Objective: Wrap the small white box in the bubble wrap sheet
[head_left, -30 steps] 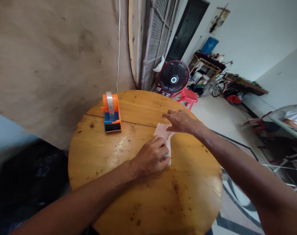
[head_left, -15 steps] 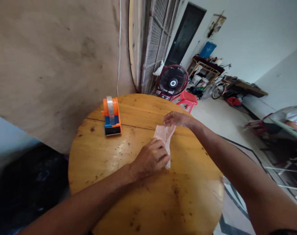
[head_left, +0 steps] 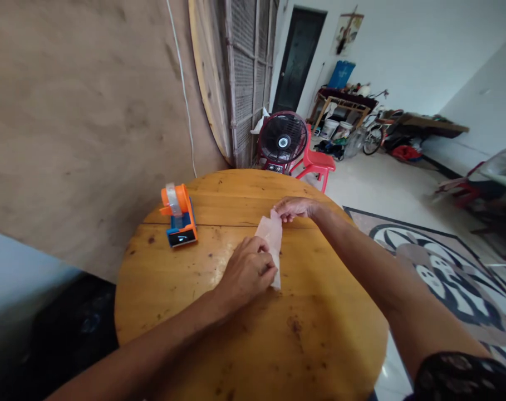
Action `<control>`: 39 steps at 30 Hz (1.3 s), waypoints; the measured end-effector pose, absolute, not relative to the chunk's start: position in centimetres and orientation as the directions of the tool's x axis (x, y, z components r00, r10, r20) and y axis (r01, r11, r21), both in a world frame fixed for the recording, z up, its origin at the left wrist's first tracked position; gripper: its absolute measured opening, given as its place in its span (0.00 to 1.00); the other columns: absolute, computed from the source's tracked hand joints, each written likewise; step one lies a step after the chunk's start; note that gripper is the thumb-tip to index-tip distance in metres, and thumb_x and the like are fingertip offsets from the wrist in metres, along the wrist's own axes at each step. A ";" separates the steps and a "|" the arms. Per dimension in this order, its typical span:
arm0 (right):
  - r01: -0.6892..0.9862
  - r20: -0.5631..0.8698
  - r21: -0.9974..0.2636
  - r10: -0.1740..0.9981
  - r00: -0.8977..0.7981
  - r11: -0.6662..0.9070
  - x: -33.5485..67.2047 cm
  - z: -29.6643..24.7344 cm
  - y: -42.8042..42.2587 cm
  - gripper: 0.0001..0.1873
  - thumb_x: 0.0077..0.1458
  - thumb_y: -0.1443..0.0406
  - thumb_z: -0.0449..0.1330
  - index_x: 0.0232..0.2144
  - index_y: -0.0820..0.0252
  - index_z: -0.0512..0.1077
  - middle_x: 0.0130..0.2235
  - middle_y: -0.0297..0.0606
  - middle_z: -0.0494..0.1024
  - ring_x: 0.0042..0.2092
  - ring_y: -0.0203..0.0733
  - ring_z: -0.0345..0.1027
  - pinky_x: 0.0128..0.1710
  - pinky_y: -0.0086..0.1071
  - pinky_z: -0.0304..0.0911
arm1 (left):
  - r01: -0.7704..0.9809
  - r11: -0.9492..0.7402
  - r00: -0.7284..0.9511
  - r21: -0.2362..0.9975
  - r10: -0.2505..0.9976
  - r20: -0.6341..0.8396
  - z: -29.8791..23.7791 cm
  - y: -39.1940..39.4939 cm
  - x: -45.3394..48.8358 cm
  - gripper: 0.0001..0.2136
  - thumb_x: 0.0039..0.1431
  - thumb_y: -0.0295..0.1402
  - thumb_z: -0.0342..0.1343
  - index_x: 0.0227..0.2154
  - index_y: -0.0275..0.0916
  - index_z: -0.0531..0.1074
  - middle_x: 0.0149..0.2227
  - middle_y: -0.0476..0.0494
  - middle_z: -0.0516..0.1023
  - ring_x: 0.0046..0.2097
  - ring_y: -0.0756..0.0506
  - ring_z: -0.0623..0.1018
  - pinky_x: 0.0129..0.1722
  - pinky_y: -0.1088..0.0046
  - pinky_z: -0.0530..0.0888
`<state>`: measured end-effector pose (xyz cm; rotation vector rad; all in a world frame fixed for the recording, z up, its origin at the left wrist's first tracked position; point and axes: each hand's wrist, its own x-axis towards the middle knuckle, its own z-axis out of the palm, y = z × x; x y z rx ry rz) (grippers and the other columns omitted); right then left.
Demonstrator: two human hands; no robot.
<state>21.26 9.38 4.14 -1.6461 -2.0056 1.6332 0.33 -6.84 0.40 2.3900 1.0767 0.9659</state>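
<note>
A pale pinkish, partly see-through sheet of wrapping (head_left: 271, 229), which looks like bubble wrap, lies lengthwise on the round wooden table (head_left: 311, 312). My left hand (head_left: 250, 266) rests over its left and near part, fingers curled down on it, hiding some of the sheet. At the far end, my right hand (head_left: 293, 208) pinches the upper right corner between thumb and finger. Whether anything lies inside the sheet cannot be made out. To the left, apart from both hands, stands an orange and blue tape dispenser (head_left: 179, 216) with a roll of clear tape.
Beyond the table's far edge stand a dark red fan (head_left: 283, 139) and a red plastic chair (head_left: 317, 159). A wooden board (head_left: 111, 100) rises along the left side. A panda-patterned rug (head_left: 448, 273) covers floor at the right.
My right hand has shifted slightly left and pulled the sheet's corner up, leaving the sheet flatter and narrower. My left hand stays on it. The camera view has turned slightly.
</note>
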 end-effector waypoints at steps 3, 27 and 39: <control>0.656 -0.509 -0.743 0.749 -0.424 -0.133 21.6 3.8 9.5 0.09 0.40 0.62 0.64 0.23 0.63 0.70 0.21 0.30 0.69 0.21 0.28 0.60 0.19 0.22 0.52 | 0.561 -0.705 0.581 0.434 0.709 0.400 1.7 -6.3 0.3 0.04 0.50 0.27 0.59 0.23 0.39 0.77 0.52 0.37 0.70 0.53 0.34 0.67 0.49 0.52 0.67; 0.356 -0.379 -0.901 0.849 -0.370 -0.247 20.6 2.9 6.8 0.08 0.48 0.64 0.63 0.27 0.61 0.67 0.23 0.34 0.75 0.24 0.34 0.70 0.26 0.26 0.66 | 0.397 -0.695 0.683 0.599 0.660 0.312 0.3 -5.0 -0.6 0.03 0.54 0.28 0.53 0.32 0.40 0.70 0.51 0.40 0.73 0.62 0.41 0.63 0.59 0.60 0.63; 0.336 -0.229 -0.932 0.941 -0.250 -0.138 19.0 6.2 3.1 0.05 0.50 0.67 0.61 0.24 0.60 0.69 0.22 0.32 0.72 0.23 0.33 0.66 0.24 0.27 0.64 | 0.418 -0.731 0.682 0.540 0.645 0.344 0.5 -5.1 -0.7 0.03 0.56 0.28 0.51 0.32 0.39 0.69 0.46 0.42 0.73 0.53 0.42 0.68 0.53 0.62 0.65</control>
